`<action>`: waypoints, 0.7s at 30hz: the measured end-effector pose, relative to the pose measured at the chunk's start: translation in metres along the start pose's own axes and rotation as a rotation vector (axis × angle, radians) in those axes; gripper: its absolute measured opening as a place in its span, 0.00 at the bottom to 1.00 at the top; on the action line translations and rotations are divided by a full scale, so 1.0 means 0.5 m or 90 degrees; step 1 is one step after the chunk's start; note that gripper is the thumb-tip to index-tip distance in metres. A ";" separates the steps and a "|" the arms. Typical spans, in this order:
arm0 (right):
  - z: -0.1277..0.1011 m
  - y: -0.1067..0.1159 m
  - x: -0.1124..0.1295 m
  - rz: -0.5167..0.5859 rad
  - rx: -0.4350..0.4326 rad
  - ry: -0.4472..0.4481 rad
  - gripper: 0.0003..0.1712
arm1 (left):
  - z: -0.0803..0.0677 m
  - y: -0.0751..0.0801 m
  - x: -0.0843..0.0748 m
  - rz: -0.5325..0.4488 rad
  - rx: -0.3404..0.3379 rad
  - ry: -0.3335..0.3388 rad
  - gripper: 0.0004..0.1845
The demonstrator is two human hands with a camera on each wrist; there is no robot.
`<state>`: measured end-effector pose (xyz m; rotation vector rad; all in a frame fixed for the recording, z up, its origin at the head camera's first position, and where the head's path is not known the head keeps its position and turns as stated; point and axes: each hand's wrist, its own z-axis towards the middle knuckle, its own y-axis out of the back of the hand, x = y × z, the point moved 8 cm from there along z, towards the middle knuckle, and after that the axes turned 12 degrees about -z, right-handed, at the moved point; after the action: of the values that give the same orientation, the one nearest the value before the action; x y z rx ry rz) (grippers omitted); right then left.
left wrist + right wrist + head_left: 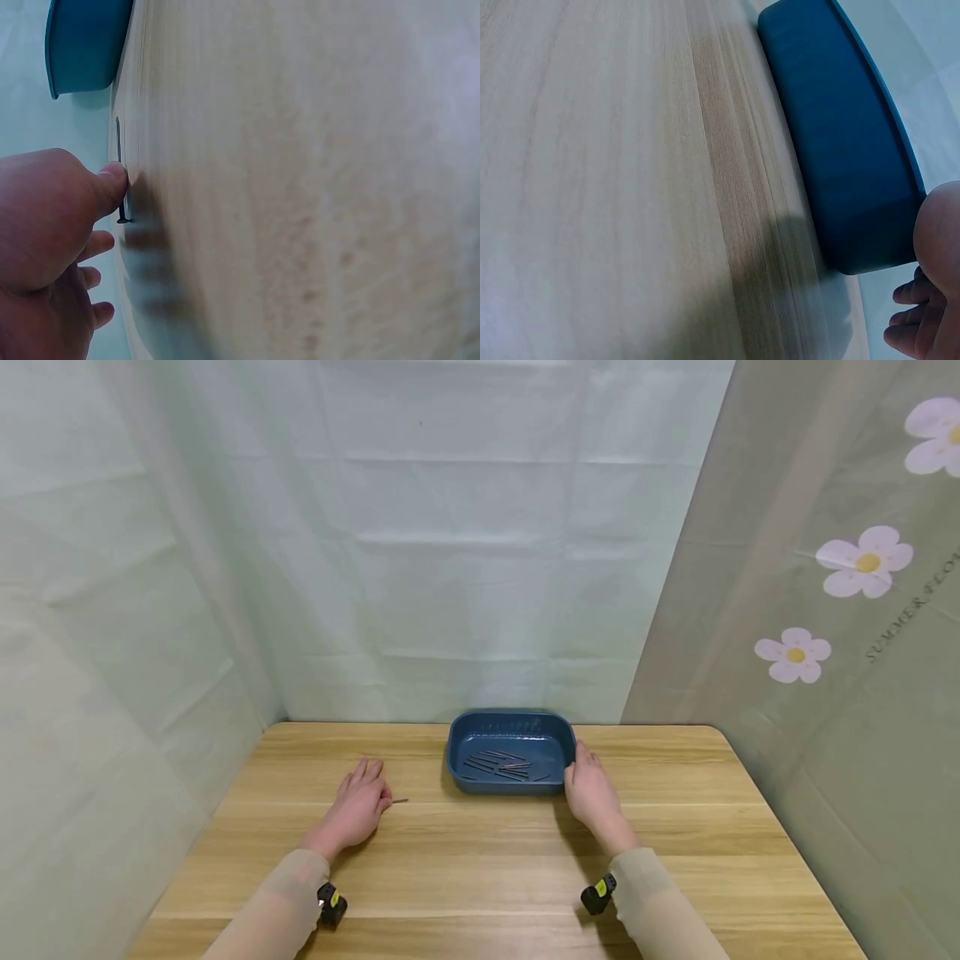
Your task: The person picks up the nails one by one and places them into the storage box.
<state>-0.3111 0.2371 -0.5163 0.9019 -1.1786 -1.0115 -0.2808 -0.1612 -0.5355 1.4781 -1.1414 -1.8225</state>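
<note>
In the head view, my left hand (358, 802) is low over the wooden table, left of a blue dish (465, 786). Its thumb and a finger pinch a nail (401, 800), whose tip points toward the dish. The left wrist view shows the nail's shank (118, 140) above the thumb and its flat head below; the other fingers are spread apart. My right hand (594, 789) holds the dish at its right end, thumb at the rim near the front corner, fingers along the outside. Several dark nails (498, 764) lie loose on the dish's floor.
The wood-grain table (450, 877) ends just behind the dish, where a pale curtain (465, 568) hangs. More cloth hangs at the left and right, with printed flowers (792, 655) on the right side. A small black device (332, 906) sits at each wrist.
</note>
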 end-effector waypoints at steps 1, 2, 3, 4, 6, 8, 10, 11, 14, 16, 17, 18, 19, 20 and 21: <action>0.000 0.000 0.000 0.001 0.000 0.000 0.33 | 0.000 0.000 0.000 0.001 0.000 0.000 0.09; 0.000 0.000 0.000 0.001 0.000 -0.001 0.33 | 0.000 0.001 -0.001 0.003 -0.001 0.000 0.09; 0.000 0.001 0.001 0.002 0.000 0.000 0.33 | 0.001 0.002 -0.002 0.006 -0.003 -0.001 0.09; 0.000 0.001 0.001 0.003 0.000 0.000 0.33 | 0.002 0.003 -0.004 0.007 -0.007 -0.001 0.09; 0.000 0.001 0.001 0.004 0.000 0.001 0.33 | 0.005 0.006 -0.011 0.008 -0.018 -0.007 0.09; 0.001 0.002 0.000 0.001 -0.002 0.003 0.33 | 0.011 0.008 -0.023 0.012 -0.033 -0.021 0.09; 0.001 0.003 0.000 -0.004 -0.005 0.006 0.33 | 0.017 0.009 -0.037 0.010 -0.051 -0.035 0.09; 0.001 0.004 0.000 -0.007 -0.007 0.009 0.33 | 0.020 0.009 -0.043 0.009 -0.060 -0.040 0.09; 0.002 0.001 0.000 -0.013 -0.004 0.011 0.33 | 0.030 0.008 -0.061 0.013 -0.089 -0.051 0.07; 0.002 -0.002 -0.001 -0.012 -0.001 0.009 0.33 | 0.038 0.008 -0.074 0.006 -0.110 -0.057 0.06; 0.002 -0.002 -0.001 -0.010 0.001 0.007 0.33 | 0.042 0.007 -0.080 0.002 -0.120 -0.060 0.05; 0.002 -0.003 -0.002 -0.011 0.003 0.005 0.34 | 0.046 0.008 -0.088 -0.001 -0.129 -0.065 0.05; 0.002 -0.003 -0.002 -0.010 0.001 0.005 0.33 | 0.049 0.010 -0.097 -0.008 -0.141 -0.072 0.05; 0.003 -0.003 -0.002 -0.010 0.000 0.005 0.33 | 0.052 0.012 -0.107 -0.016 -0.152 -0.080 0.05; 0.003 -0.002 -0.001 -0.010 -0.001 0.006 0.33 | 0.055 0.013 -0.117 -0.028 -0.163 -0.086 0.05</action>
<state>-0.3128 0.2373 -0.5170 0.9143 -1.1640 -1.0194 -0.2924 -0.1092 -0.4986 1.2592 -0.9015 -2.0381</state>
